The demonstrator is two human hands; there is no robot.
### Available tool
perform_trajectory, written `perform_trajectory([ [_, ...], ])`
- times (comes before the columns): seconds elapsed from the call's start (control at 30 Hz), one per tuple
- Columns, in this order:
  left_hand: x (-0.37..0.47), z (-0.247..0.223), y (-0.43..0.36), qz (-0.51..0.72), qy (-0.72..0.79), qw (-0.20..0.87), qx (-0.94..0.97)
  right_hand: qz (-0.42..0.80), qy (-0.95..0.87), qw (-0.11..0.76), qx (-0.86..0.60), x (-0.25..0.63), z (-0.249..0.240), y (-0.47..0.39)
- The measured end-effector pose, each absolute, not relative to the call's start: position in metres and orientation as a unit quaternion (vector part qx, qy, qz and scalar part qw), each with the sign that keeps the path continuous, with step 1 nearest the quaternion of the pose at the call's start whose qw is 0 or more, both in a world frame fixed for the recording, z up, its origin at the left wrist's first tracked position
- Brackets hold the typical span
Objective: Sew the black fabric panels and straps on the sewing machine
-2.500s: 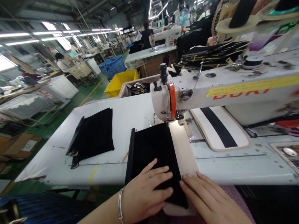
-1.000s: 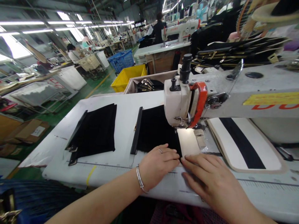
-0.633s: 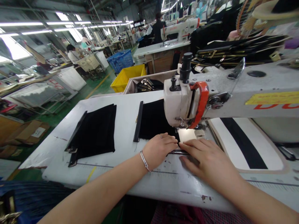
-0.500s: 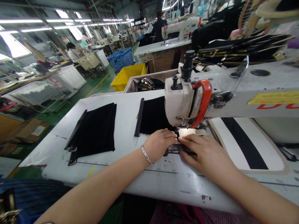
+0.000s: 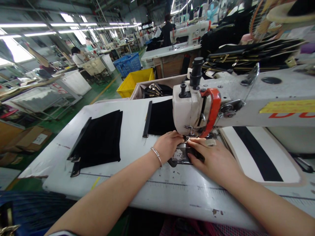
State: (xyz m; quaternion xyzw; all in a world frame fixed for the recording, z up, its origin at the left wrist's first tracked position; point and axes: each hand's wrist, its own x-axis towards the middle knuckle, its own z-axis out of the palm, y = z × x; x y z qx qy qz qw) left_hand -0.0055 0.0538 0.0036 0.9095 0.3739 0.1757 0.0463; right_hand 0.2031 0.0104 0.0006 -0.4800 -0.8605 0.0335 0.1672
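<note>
A black fabric piece (image 5: 161, 118) with a dark strip along its left end lies partly under the sewing machine's head (image 5: 182, 111). My left hand (image 5: 168, 146), a silver bangle at its wrist, presses closed fingers onto the near edge of this fabric, just left of the presser foot. Right of the foot, my right hand (image 5: 214, 160) lies with fingers stretched out and thumb spread apart, fingertips by the fabric's edge. A small pale piece by the right fingers is mostly covered. The needle point is hidden. Below the hands a worn metal plate (image 5: 180, 155) shows.
Black fabric pieces (image 5: 100, 139) with dark strips lie on the left of the white table (image 5: 133, 144). A white panel with a black band (image 5: 258, 154) lies at right. Behind stand a yellow crate (image 5: 135, 80) and a blue basket (image 5: 127, 62). Other people are farther back.
The fabric has shifted slightly away from me, under the machine head. Both hands have moved forward with it, uncovering more of the metal plate. The right fingers now cover most of the pale piece.
</note>
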Motion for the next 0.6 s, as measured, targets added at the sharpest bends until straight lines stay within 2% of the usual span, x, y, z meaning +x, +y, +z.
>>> perform_trajectory([
  [0.17,-0.005,0.007,0.052,0.173,0.383,0.056,0.905,0.065,-0.850,0.189,-0.488,0.201,0.001,0.010],
  [0.6,-0.005,0.006,0.048,0.245,0.382,0.080,0.888,0.023,-0.832,0.213,-0.512,0.193,0.009,-0.001],
])
